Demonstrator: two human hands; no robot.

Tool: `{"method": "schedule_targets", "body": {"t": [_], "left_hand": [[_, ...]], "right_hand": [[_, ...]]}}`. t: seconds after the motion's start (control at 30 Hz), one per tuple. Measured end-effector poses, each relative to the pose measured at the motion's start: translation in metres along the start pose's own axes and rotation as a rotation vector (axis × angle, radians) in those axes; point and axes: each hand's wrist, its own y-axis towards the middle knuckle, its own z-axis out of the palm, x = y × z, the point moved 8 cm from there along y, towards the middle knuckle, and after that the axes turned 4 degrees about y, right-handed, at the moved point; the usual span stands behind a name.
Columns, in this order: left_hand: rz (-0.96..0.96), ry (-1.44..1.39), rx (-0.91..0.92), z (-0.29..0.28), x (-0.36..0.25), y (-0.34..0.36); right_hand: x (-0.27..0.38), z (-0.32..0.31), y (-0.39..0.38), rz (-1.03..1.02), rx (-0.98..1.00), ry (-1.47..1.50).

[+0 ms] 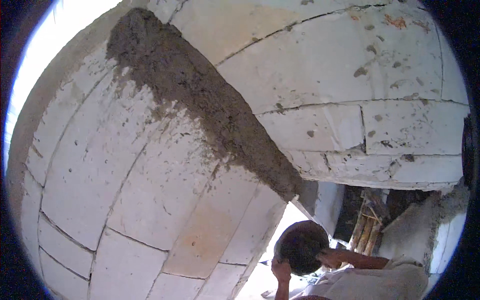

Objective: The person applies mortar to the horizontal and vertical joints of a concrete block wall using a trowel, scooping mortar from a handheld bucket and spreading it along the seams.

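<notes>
Neither my left hand nor my right hand shows in the picture. At the lower right, another person in a pale short-sleeved top [350, 285] grips a round, dark pan [300, 242] with both hands [281, 270], one at each side of it. I cannot make out what, if anything, is inside the pan. A broad band of rough grey mortar [200, 110] runs diagonally down the meeting of two pale block walls [130, 200], with smears along its edge.
The upper right block wall [310, 60] carries mortar spots and cracked joints. Below it, a dark opening shows wooden slats [367, 225], beside a grey concrete surface [415, 235]. Bright light comes through gaps at the far left edge and behind the pan.
</notes>
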Motion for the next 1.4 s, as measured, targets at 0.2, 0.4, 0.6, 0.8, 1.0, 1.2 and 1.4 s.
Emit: {"method": "schedule_targets", "body": {"t": [0.2, 0.4, 0.6, 0.8, 1.0, 1.2, 1.4], "left_hand": [[-0.188, -0.282, 0.078, 0.007, 0.026, 0.009], [-0.471, -0.549, 0.023, 0.024, 0.000, 0.000], [-0.502, -0.684, 0.098, 0.036, 0.025, 0.011], [-0.461, -0.617, 0.072, 0.012, 0.038, 0.009], [-0.206, -0.619, 0.036, -0.019, 0.040, -0.019], [-0.364, -0.659, -0.088, -0.041, 0.065, -0.059], [-0.359, -0.449, -0.179, -0.054, 0.059, -0.051]], "right_hand": [[0.036, 0.005, -0.029, 0.100, 0.023, 0.953], [0.046, -0.005, -0.057, -0.045, 0.020, 1.104], [0.146, -0.048, -0.128, -0.438, 0.117, 1.561], [0.263, -0.151, -0.275, -1.113, -1.154, 0.816], [0.336, -0.189, -0.354, -1.481, -2.244, 0.405], [0.450, -0.219, -0.092, -0.707, -1.490, -0.090], [0.521, 0.041, -0.159, -1.454, -0.221, 0.024]]}}
